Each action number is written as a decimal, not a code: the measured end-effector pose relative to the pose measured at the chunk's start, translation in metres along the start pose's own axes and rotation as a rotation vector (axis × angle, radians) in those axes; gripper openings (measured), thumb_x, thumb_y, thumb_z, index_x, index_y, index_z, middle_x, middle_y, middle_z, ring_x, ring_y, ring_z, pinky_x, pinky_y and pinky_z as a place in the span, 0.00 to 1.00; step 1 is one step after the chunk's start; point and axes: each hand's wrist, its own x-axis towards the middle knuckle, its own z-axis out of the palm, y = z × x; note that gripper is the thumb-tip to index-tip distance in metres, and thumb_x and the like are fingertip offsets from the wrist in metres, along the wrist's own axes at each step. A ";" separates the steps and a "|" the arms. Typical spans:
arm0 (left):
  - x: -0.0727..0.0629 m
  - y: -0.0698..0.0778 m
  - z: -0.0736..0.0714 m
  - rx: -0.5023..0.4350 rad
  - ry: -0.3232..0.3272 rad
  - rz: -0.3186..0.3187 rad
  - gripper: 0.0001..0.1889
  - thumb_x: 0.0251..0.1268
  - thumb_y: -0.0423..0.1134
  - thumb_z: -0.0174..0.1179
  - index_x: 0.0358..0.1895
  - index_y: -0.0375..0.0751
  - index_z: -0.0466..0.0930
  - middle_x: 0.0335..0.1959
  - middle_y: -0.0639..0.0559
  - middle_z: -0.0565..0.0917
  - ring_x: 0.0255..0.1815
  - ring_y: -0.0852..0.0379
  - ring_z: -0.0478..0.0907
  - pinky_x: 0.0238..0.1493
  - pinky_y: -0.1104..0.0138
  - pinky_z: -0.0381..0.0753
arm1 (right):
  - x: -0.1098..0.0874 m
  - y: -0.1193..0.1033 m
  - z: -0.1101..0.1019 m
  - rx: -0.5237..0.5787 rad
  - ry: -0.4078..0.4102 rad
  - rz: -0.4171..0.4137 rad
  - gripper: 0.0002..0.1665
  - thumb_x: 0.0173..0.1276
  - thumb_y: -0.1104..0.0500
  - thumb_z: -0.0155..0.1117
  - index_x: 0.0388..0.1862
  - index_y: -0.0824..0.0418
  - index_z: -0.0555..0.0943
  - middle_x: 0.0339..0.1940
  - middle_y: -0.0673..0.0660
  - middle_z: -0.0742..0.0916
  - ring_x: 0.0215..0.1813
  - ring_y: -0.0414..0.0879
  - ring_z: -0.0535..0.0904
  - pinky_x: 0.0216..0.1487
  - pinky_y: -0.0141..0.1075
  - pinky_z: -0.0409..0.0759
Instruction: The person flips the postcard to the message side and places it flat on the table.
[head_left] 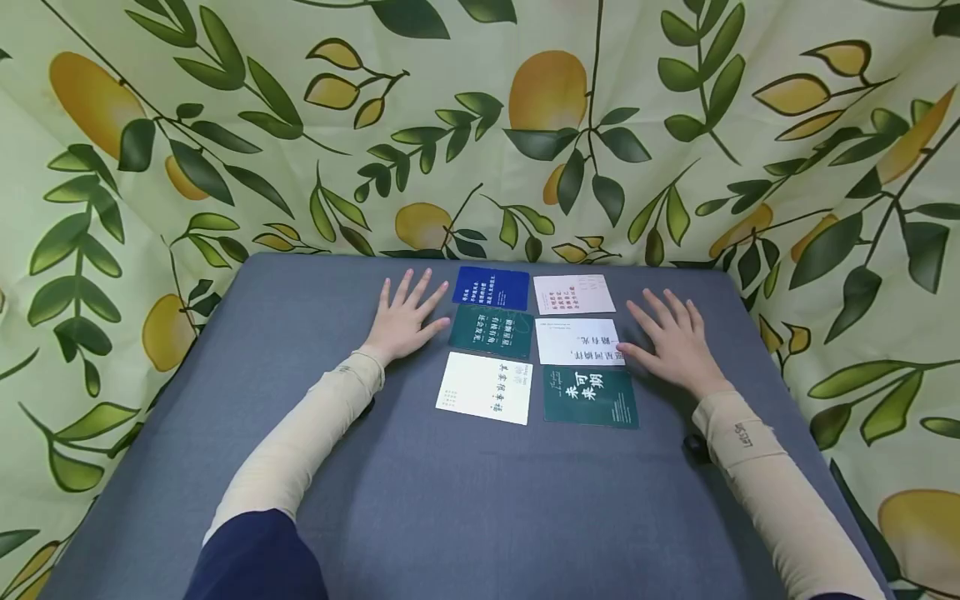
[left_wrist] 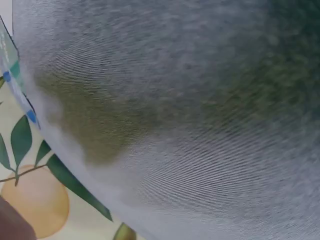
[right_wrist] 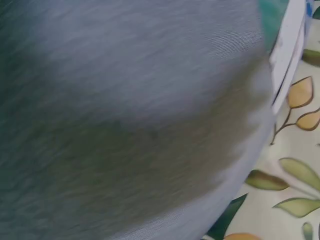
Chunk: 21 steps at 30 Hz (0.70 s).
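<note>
Cards with printed characters lie flat in two columns of three. The left column has a blue card, a dark green card and a white card. On the right are a pale pink card, another white card and a second green card. My left hand rests beside the left column, fingers spread, thumb tip close to the dark green card. At the right column, my right hand has its fingers extended, its thumb tip over the right white card's edge. Neither hand grips anything.
A grey cloth covers the table. Behind it and along both sides hangs a curtain printed with fruit and leaves. Both wrist views show mostly the grey cloth, with card edges at the border.
</note>
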 end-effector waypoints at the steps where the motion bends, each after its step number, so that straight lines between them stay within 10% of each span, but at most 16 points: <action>1: 0.000 0.001 -0.002 -0.001 0.020 0.014 0.35 0.67 0.67 0.36 0.74 0.63 0.41 0.78 0.52 0.41 0.78 0.45 0.34 0.73 0.43 0.30 | 0.002 -0.002 -0.001 0.002 0.019 -0.013 0.46 0.61 0.32 0.55 0.72 0.52 0.59 0.75 0.62 0.58 0.76 0.61 0.44 0.72 0.61 0.37; 11: 0.003 0.012 -0.024 -0.019 0.223 0.132 0.25 0.71 0.52 0.45 0.67 0.49 0.65 0.71 0.46 0.64 0.72 0.46 0.59 0.71 0.50 0.58 | 0.023 -0.038 -0.021 0.096 0.095 -0.053 0.34 0.68 0.40 0.52 0.64 0.62 0.70 0.65 0.64 0.73 0.68 0.61 0.62 0.68 0.59 0.56; 21: 0.038 0.034 -0.049 -0.570 0.137 -0.132 0.18 0.71 0.40 0.48 0.58 0.36 0.73 0.57 0.41 0.74 0.57 0.46 0.72 0.58 0.56 0.73 | 0.072 -0.092 -0.026 0.351 -0.015 0.016 0.32 0.70 0.39 0.47 0.61 0.60 0.73 0.59 0.61 0.79 0.61 0.56 0.72 0.60 0.53 0.72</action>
